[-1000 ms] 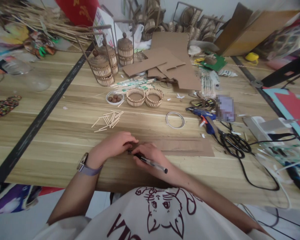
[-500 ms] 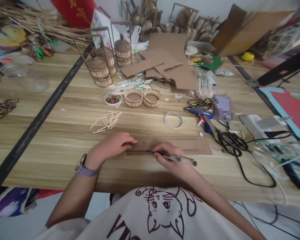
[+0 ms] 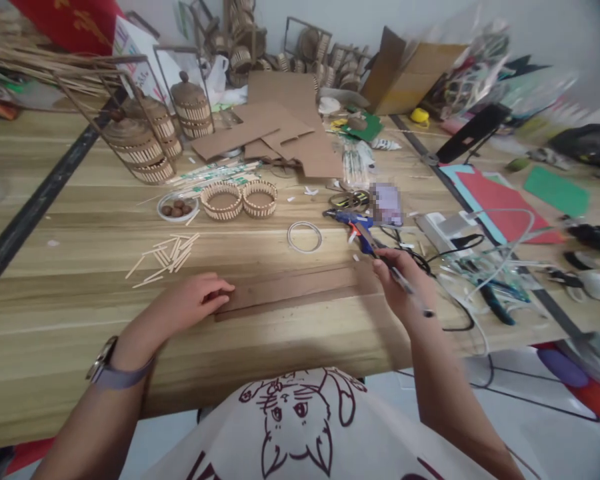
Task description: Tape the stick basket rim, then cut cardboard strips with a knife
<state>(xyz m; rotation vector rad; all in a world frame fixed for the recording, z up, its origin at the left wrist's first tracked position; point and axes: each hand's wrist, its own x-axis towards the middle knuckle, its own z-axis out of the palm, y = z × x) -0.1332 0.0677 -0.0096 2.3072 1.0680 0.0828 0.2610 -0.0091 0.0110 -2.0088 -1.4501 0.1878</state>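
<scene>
The left hand [image 3: 193, 301], loosely spread, touches the nine-o'clock end of a flat cardboard strip [image 3: 290, 289]; the right hand [image 3: 411, 275], at three o'clock, curls round a slim pen [image 3: 419, 303].

No txt or nos. legible

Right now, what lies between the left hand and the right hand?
A brown cardboard strip lies on the table between the left hand and right hand; the head view shows it.
</scene>
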